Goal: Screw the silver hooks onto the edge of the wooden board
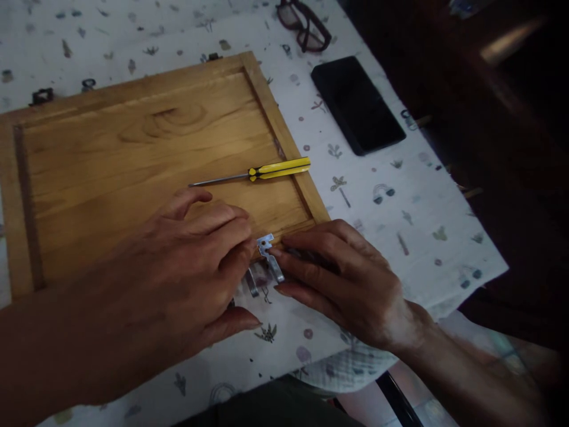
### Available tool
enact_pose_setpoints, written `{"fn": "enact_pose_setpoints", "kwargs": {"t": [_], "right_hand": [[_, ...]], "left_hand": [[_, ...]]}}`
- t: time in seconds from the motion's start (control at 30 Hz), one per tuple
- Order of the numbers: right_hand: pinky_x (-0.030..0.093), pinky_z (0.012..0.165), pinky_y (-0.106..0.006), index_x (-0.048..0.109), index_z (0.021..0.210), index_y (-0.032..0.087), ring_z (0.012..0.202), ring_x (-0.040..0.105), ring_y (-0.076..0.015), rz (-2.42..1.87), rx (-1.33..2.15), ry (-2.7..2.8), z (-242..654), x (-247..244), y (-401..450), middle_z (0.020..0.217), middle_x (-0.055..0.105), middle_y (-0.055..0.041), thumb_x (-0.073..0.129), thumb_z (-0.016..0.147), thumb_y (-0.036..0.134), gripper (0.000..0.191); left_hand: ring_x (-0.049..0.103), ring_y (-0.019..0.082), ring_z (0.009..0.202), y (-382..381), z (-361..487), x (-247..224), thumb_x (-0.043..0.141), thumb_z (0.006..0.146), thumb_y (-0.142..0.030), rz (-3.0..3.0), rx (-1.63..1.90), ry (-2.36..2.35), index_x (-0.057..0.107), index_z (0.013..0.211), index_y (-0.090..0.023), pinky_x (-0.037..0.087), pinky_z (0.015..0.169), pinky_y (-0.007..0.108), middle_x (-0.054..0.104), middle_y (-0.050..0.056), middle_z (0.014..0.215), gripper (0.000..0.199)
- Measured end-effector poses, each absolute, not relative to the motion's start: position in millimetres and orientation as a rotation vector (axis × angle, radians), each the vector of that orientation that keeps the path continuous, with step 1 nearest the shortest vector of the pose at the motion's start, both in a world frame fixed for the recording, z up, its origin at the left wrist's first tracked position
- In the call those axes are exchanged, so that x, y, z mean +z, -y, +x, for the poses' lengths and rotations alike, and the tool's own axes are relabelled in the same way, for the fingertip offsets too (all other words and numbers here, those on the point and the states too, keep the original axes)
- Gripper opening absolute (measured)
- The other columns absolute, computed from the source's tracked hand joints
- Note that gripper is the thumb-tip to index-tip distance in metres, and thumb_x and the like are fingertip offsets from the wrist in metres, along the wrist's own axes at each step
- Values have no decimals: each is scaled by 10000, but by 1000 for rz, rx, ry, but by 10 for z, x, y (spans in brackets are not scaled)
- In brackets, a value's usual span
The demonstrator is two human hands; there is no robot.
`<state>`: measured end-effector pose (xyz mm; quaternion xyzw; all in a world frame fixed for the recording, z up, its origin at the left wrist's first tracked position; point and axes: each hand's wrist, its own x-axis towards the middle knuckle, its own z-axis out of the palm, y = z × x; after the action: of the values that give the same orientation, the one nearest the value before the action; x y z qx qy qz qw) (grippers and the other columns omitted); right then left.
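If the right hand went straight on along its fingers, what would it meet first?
Most likely the small metal bracket, right in front of the right hand; its fingertips may already touch it, which is hard to tell. The left hand lies just beyond.

Head-worn view, close, facing forward, downward

the framed panel (146, 136) is smooth, grained wood, softly glossy; the bracket (272, 262) is shiny metal; the screwdriver (251, 174) has a glossy plastic handle (280, 168) and metal shaft (220, 179); the tablecloth (420, 237) looks matt.
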<state>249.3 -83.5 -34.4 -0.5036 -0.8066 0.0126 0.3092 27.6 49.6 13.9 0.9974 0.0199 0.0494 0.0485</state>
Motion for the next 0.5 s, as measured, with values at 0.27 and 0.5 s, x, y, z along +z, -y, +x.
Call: {"fn": "enact_pose_setpoints", "kwargs": {"t": [0.27,0.5], "right_hand": [[622,854,-365,707,1177,28,947,663,-210,-1300,57,2135,2511,-362,843,1031,750,-138,731,973,249,302],[613,831,-338,720,1119,66,959,650,-192,-1312,81,2105,2494,-383,829,1043,756,-128,737,972,270,251]], "left_hand": [[641,314,1108,-543,294,132,342,1151,-442,3016,108,-6,642,1203,-71,424,1031,522,696,139,1143,479],[665,314,1057,-535,296,127,349,1140,-470,3001,117,-25,677,1153,-111,469,984,541,723,135,1104,486]]}}
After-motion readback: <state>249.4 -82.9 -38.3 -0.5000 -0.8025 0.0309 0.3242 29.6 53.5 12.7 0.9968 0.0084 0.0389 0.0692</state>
